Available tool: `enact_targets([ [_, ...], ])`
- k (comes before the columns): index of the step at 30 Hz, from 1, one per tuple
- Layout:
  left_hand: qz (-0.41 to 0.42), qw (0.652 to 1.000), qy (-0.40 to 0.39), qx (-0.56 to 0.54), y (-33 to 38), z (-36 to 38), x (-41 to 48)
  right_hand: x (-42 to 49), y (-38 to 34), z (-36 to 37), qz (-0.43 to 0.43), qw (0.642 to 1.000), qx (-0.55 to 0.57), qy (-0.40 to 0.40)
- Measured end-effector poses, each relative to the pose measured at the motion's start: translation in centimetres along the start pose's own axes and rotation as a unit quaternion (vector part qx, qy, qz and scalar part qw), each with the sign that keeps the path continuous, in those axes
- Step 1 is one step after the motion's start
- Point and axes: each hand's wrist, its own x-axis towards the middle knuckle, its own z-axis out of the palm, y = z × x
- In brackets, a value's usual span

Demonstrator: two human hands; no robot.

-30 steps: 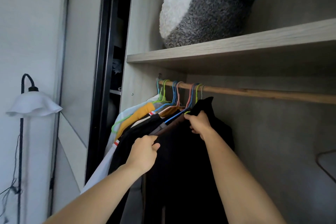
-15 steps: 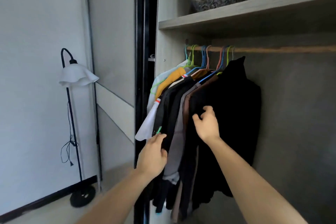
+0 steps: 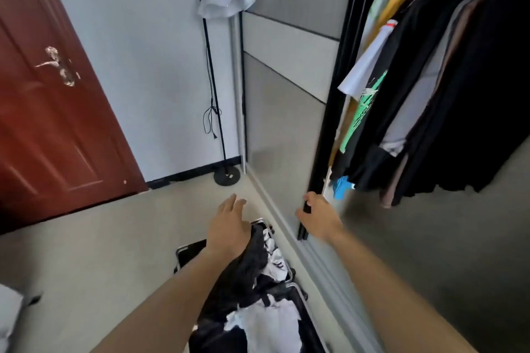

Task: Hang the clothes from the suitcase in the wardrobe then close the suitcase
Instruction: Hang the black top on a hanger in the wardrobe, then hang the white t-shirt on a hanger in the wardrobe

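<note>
Both hands empty, fingers loose: left hand [image 3: 229, 226] just above the clothes [image 3: 252, 272] in the suitcase [image 3: 189, 253], right hand [image 3: 319, 216] beside. Fabric looks limp and light; I'd gather a bunched fold.

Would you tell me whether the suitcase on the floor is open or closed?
Open: the suitcase shows black and white clothes heaped inside, uncovered.
</note>
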Motion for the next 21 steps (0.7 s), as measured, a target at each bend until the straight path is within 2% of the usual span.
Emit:
enact_targets([
  [6,-0.098,0.993,-0.062,0.007,-9.3,4.7,-7.2,-3.9,3.2,12.3,0.039,0.993,-0.005,-0.112],
  [10,-0.126,0.986,-0.109,0.012,-13.9,10.4,-10.4,-5.2,7.5,19.4,0.076,0.986,0.009,-0.146],
  [15,-0.147,0.978,-0.146,-0.006,-19.2,21.2,-12.1,-5.6,15.4,29.8,0.098,0.975,-0.023,-0.196],
  [21,-0.161,0.964,-0.209,-0.021,-26.0,40.9,-12.3,-3.7,29.2,45.1,0.136,0.954,-0.056,-0.263],
])
